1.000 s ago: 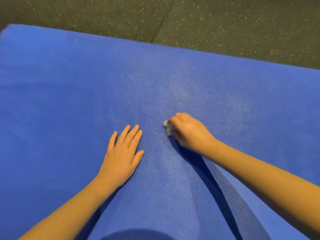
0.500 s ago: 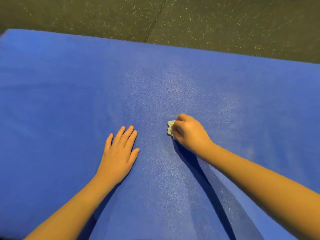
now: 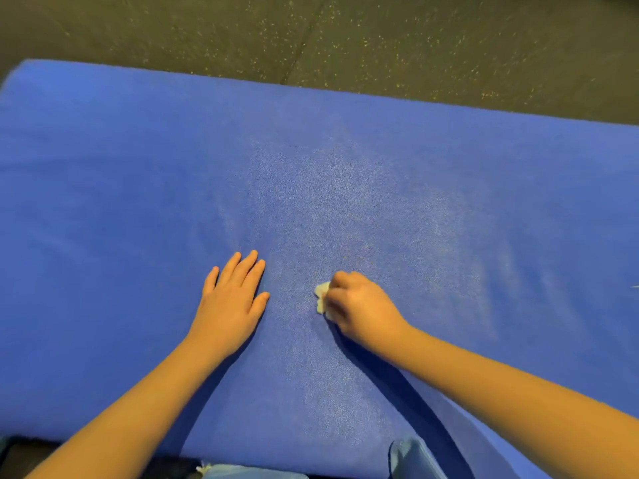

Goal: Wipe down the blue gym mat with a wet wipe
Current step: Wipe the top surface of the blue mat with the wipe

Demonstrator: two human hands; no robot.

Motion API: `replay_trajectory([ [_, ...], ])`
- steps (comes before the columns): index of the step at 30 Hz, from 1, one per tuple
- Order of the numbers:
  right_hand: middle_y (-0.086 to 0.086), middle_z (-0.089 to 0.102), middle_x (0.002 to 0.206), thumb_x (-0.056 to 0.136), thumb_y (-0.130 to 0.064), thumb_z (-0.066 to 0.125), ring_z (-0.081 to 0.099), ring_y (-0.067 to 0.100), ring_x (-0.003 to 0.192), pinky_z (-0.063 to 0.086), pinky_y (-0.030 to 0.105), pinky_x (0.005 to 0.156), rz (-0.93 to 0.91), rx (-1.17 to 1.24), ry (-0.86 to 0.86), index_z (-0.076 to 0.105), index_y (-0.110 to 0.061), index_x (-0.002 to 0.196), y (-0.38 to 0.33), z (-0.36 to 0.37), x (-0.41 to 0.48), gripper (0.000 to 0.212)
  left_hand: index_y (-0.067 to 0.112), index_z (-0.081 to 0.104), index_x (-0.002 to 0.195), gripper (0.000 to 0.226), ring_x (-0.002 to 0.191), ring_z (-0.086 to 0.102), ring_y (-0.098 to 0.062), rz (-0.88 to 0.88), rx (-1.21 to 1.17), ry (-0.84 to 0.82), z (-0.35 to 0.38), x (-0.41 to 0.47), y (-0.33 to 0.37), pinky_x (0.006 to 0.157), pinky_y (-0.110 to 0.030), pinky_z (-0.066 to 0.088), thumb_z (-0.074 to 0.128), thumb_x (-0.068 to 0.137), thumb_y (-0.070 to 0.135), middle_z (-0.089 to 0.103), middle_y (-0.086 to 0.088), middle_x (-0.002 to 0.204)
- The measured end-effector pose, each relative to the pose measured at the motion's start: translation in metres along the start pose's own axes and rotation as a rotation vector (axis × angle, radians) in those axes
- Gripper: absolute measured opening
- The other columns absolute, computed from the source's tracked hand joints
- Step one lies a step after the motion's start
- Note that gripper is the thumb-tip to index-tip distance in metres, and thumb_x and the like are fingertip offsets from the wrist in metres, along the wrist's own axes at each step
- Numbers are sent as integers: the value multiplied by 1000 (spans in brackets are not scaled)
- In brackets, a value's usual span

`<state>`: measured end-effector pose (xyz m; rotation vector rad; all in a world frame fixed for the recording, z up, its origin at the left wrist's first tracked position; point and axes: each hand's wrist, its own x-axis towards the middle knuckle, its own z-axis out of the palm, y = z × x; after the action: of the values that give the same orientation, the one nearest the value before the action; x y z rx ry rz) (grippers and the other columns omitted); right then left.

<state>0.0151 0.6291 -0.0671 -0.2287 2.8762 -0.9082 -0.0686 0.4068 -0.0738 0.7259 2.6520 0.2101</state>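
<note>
Well inside mat (image 3: 138,167) edges, wipe (image 3: 321,296).

Wipe (image 3: 321,296) on mat (image 3: 103,202), right of left hand (image 3: 230,305)

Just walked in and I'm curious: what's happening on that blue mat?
A person is cleaning a thick blue foam gym mat by hand. The right hand grips a small crumpled white wet wipe, pressed to the mat near its middle. The left hand rests flat beside it, fingers straight. A paler sheen around the wipe suggests that part is already wiped; the left side looks dull.
</note>
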Motion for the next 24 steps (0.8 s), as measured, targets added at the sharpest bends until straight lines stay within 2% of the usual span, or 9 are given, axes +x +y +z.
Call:
replay_trajectory([
  [3, 6, 60, 89, 82, -15, 62, 56, 28, 80, 48, 34, 64, -148, 158, -320, 71, -13, 80, -31, -7, -28, 9, 13, 36, 148, 78, 147, 18, -25, 3, -2, -1, 1, -9, 1, 117, -49, 13, 11, 86, 55, 28, -2, 157],
  [5, 7, 60, 95, 87, -22, 62, 57, 25, 87, 46, 34, 68, -109, 124, -418, 73, -12, 89, -32, -14, -22, 15, 14, 33, 149, 67, 148, 14, -23, -10, -12, -18, 0, -15, 3, 117, -47, 10, 21, 94, 50, 24, 0, 158],
  [8, 7, 59, 93, 88, -28, 63, 58, 26, 86, 47, 35, 69, 118, 44, -236, 72, -10, 90, -20, -13, -3, 20, 18, 24, 152, 55, 149, 5, -19, -8, -5, -47, 0, -22, 2, 119, -43, 3, 32, 102, 41, 15, 3, 161],
  [11, 10, 59, 91, 88, -19, 60, 57, 32, 86, 46, 37, 66, 219, -1, -59, 70, -7, 88, -29, 0, -6, 15, 19, 25, 152, 70, 149, 6, -18, 0, -30, -58, 0, -32, -1, 119, -41, 2, 18, 91, 52, 15, 5, 160],
  [14, 7, 59, 88, 84, -14, 62, 57, 25, 84, 44, 33, 70, 75, 161, -196, 73, -14, 84, -65, 4, -34, 11, 19, 30, 150, 85, 148, 9, -18, 25, -65, -33, 2, -43, -6, 118, -40, 3, 5, 81, 60, 19, 5, 159],
  [17, 4, 58, 92, 85, -18, 64, 54, 20, 81, 40, 30, 69, -24, 213, -373, 74, -15, 92, -81, -1, -45, 13, 19, 34, 149, 83, 148, 13, -18, 48, -96, 7, 5, -51, -11, 118, -39, 4, 6, 82, 59, 24, 4, 158],
  [19, 5, 57, 91, 87, -24, 63, 56, 21, 80, 44, 34, 70, 39, 189, -334, 73, -13, 91, -75, -2, -38, 16, 19, 34, 149, 82, 148, 12, -17, 51, -112, 13, 6, -54, -13, 118, -37, 3, 6, 82, 59, 24, 4, 158],
  [21, 9, 56, 88, 89, -28, 59, 56, 28, 77, 46, 39, 65, 122, 73, -187, 71, -7, 85, -64, 1, -29, 25, 19, 33, 149, 83, 148, 10, -15, 43, -123, 18, 6, -55, -13, 118, -35, 0, 5, 82, 60, 22, 5, 158],
  [24, 13, 57, 85, 86, -17, 58, 55, 35, 74, 45, 39, 58, 144, -18, -56, 70, -3, 81, -68, 13, -29, 19, 20, 32, 149, 85, 148, 9, -15, 40, -123, 9, 6, -58, -13, 118, -36, 1, 3, 81, 60, 21, 6, 159],
])
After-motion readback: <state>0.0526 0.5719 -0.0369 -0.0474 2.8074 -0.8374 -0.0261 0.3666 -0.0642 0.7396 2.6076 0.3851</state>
